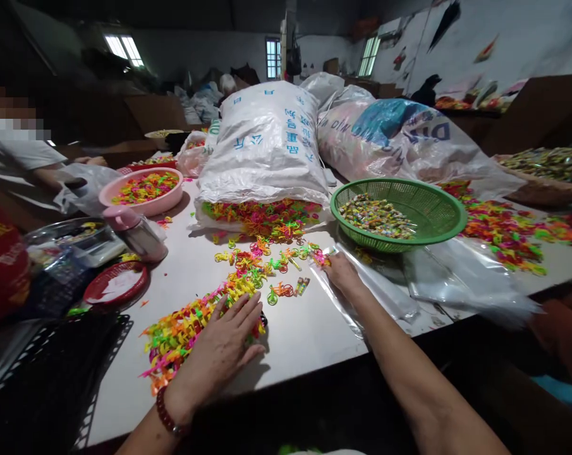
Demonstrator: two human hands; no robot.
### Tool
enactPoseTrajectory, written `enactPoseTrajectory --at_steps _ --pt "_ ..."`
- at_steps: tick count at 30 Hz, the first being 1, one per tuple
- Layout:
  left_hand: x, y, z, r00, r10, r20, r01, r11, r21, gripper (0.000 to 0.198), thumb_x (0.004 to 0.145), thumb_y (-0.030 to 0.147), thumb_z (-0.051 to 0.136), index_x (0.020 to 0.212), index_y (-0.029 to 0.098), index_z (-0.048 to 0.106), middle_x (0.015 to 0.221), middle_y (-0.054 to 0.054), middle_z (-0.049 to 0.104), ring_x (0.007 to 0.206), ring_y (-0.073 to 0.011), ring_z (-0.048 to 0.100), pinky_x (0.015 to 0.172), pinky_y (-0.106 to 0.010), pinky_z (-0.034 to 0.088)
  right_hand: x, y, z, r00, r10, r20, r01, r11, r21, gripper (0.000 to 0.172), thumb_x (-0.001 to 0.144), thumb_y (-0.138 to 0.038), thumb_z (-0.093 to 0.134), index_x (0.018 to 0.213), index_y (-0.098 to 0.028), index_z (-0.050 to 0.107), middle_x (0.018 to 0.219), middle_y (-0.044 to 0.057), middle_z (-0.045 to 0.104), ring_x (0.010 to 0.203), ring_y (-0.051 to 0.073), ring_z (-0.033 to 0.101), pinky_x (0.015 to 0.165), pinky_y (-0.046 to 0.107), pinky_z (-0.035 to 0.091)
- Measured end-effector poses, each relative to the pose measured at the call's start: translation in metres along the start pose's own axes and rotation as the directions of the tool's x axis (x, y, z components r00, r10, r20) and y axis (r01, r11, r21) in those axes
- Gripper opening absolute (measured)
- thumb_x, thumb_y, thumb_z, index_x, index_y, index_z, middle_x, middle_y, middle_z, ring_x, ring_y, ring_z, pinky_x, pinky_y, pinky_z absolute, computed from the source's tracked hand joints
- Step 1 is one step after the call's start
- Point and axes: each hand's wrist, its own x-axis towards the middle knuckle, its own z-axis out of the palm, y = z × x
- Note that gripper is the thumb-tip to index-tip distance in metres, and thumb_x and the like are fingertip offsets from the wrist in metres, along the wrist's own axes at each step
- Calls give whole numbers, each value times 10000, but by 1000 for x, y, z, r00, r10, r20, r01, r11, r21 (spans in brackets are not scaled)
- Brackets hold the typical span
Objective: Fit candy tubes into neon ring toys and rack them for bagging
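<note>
My left hand (233,325) lies open, palm down, with its fingers stretched over neat rows of small bright plastic toy pieces (179,344). A bead bracelet circles that wrist. My right hand (341,270) is closed, its fingertips on a few pink and yellow plastic toys (320,258) at the edge of the clear plastic bags (373,294). Between the hands lie loose bicycle-shaped toys (272,294) and two small printed tubes (303,286). Behind them, more toys spill from the mouth of a white woven sack (267,139).
A green basket (449,218) with wrapped tubes stands at the right. On the left are a pink basin (172,201) of toys, a pink-lidded jar (136,232), a red plate (141,281) and black strips (53,379). Another person (20,158) stands at far left.
</note>
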Motion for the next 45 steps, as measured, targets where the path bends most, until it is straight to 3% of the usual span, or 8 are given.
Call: enactPoseTrajectory --at_steps 7,13,24,29,34,37,41,45 --pt "2 2 -6 1000 -14 -11 13 1000 -24 658 949 528 453 1523 260 274 1570 -88 328 1392 -267 402 1171 -513 258 -27 -10 10 985 -119 -127 140 974 175 226 922 -294 526 913 -174 718 953 83 605 879 183 578 828 282 454" --pt "2 4 -10 999 -38 35 39 999 -21 636 951 522 453 1505 241 317 1572 -86 323 1399 -276 387 1156 -530 279 -50 -21 6 959 -282 1 264 898 352 158 897 -290 587 907 -196 713 966 61 615 863 170 595 823 287 475" --pt "4 6 -11 995 -51 82 54 998 -30 614 958 461 476 1508 251 303 1583 -68 297 1423 -282 348 1164 -548 247 -31 -25 5 935 -331 124 337 941 -32 191 908 -176 481 903 -171 672 959 114 616 826 193 564 734 281 418" --pt "3 5 -12 998 -49 46 52 996 -72 704 946 522 469 1539 240 213 1590 -77 281 1444 -265 313 1185 -506 219 -50 -36 4 945 -325 -36 321 899 298 231 938 -255 426 1014 -187 633 975 96 657 868 204 599 792 305 448" --pt "2 7 -15 996 -72 57 76 994 -79 685 948 532 456 1530 249 231 1604 -75 246 1456 -247 287 1193 -501 203 -80 -69 11 969 -249 -5 183 698 692 209 855 -309 568 992 -202 684 914 55 704 780 188 619 758 322 470" --pt "2 8 -16 994 -83 73 88 994 -64 685 951 531 449 1531 248 220 1608 -69 237 1466 -235 265 1199 -496 191 -98 -94 18 990 -23 142 -121 411 904 259 718 -388 747 886 -192 723 833 41 702 707 169 597 692 315 480" --pt "3 7 -15 993 -80 88 86 994 -67 738 949 536 451 1547 219 159 1610 -89 222 1475 -227 243 1213 -468 150 -116 -119 20 832 67 550 -547 -64 835 430 569 -386 867 906 -172 708 770 21 670 595 115 550 549 253 450" --pt "4 5 -15 992 -76 102 85 992 -89 768 944 543 458 1553 210 128 1612 -90 213 1468 -222 261 1219 -450 118 -121 -129 21 811 -38 584 -584 -133 801 446 580 -372 869 911 -201 624 784 -27 627 597 87 524 534 212 445"
